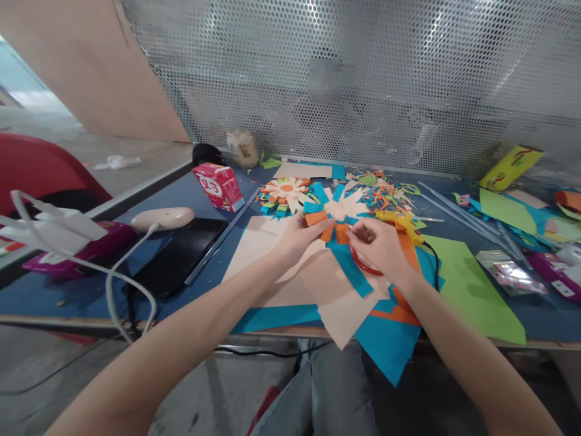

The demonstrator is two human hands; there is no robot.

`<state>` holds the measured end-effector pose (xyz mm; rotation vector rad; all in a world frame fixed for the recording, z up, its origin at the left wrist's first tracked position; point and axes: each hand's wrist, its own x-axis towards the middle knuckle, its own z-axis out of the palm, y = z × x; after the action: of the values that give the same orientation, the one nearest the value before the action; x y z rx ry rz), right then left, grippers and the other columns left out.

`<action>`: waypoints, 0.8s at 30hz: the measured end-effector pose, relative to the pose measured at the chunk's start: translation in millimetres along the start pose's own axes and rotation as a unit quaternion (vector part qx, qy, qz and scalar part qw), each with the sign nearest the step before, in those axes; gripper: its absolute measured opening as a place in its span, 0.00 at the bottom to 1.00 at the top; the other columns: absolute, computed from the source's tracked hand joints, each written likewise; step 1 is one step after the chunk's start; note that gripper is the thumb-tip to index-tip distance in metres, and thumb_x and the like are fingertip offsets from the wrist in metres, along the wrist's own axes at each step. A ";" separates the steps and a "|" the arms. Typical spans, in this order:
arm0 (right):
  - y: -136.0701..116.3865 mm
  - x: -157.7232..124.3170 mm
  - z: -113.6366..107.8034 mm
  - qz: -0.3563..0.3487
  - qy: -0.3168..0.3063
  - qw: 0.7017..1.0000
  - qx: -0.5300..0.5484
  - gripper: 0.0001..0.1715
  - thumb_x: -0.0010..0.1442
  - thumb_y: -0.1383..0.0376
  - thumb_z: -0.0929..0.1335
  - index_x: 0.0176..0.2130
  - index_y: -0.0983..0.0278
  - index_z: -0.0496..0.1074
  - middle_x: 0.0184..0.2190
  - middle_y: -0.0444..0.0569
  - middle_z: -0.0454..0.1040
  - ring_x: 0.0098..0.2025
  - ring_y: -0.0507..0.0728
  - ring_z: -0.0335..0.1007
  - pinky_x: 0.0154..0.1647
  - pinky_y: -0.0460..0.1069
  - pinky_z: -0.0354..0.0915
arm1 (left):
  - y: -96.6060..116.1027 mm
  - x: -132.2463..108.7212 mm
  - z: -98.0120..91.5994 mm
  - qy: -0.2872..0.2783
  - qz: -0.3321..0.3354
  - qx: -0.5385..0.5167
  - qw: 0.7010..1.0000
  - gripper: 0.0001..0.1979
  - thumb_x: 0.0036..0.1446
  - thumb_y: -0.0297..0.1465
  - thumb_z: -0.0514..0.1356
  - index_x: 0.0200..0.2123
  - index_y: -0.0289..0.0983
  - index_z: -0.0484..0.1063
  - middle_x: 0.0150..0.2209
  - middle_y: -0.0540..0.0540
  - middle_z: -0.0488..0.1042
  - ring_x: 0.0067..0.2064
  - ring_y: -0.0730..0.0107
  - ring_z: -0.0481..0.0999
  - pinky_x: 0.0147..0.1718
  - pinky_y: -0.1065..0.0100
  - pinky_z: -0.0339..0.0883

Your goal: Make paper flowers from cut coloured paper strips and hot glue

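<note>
A paper flower (338, 211) with blue, orange and cream petals is between my hands, above a pile of paper sheets. My left hand (297, 239) pinches its orange petals at the near left side. Closed at the near right edge, my right hand (376, 243) has its fingertips on an orange petal; the exact grip is partly hidden. Under my right hand shows a red ring-shaped handle (363, 261), its other parts covered. A yellow glue gun (402, 223) lies just beyond that hand. Another layered paper flower (285, 192) rests farther left.
Cream sheets (258, 257), blue paper (390, 345) and green paper (476, 290) overlap at the table's front edge. Paper scraps (385, 192) lie at the back. A phone (181, 257), a pink box (219, 186) and cables are left; clear sticks (463, 215) are right. A perforated metal panel (272, 79) stands behind.
</note>
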<state>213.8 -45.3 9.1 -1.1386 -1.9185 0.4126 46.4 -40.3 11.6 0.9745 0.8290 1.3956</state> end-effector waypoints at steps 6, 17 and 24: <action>-1.7 -0.1 -1.3 0.018 -0.006 1.000 -0.008 0.07 0.52 0.63 0.67 0.25 0.62 0.67 0.21 0.42 0.70 0.22 0.49 0.64 0.24 0.45 0.59 | -3.1 1.5 -3.3 -0.007 0.017 0.027 0.999 0.16 0.33 0.32 0.71 0.26 0.34 0.69 0.28 0.51 0.73 0.29 0.74 0.72 0.34 0.68 0.68; -5.2 0.5 -1.5 0.016 -0.006 1.000 -0.025 0.08 0.52 0.62 0.66 0.24 0.62 0.67 0.21 0.42 0.70 0.23 0.49 0.63 0.24 0.45 0.58 | 0.1 -0.6 -0.4 -0.008 0.017 0.028 0.999 0.15 0.34 0.32 0.70 0.25 0.34 0.69 0.27 0.51 0.72 0.28 0.76 0.70 0.31 0.71 0.67; -4.6 1.1 -2.6 0.019 0.004 0.998 -0.062 0.10 0.53 0.60 0.67 0.24 0.62 0.66 0.22 0.42 0.69 0.24 0.49 0.63 0.24 0.45 0.57 | 1.3 -1.5 0.5 -0.002 -0.020 0.012 1.000 0.16 0.35 0.34 0.70 0.25 0.34 0.69 0.27 0.50 0.72 0.29 0.74 0.72 0.30 0.70 0.67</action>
<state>213.0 -47.2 14.1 -1.2563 -1.9405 0.3130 46.2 -41.9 12.9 0.9735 0.8611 1.3516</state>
